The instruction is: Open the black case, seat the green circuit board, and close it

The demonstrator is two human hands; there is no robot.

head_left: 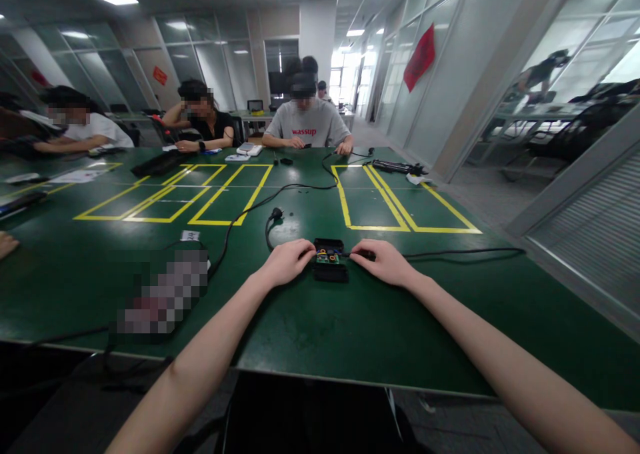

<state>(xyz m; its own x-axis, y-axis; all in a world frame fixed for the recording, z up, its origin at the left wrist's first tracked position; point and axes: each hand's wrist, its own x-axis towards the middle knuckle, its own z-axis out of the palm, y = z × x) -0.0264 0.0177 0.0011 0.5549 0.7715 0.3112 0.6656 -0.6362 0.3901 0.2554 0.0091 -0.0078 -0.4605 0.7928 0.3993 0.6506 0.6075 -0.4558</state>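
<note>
The case (331,273) lies opened on the table, between the two hands and near the table's front edge, its dark shells above and below a small green board (323,259) with orange coils. It looks light and stiff, likely smooth plastic that could slide when a cord tugs. The board and its thin wires are probably the fragile part; the shell's outer walls or the board's edges seem the safer hold, away from coils and joints.

The left hand (289,262) has thumb and fingers drawn nearly together at the case's left end; whether they pinch a wire or only touch the shell, I cannot tell. The right hand (383,262) is closed at the thumb and fingertips around a dark length just beside the case, apparently the right cord (465,251), which runs out across the table.

Beyond the left hand, a plug (276,214) lies on its short cord. A blurred-out object (170,291) sits farther left. Yellow tape (377,228) marks the table (290,334), and a co-worker (306,122) sits across it.
</note>
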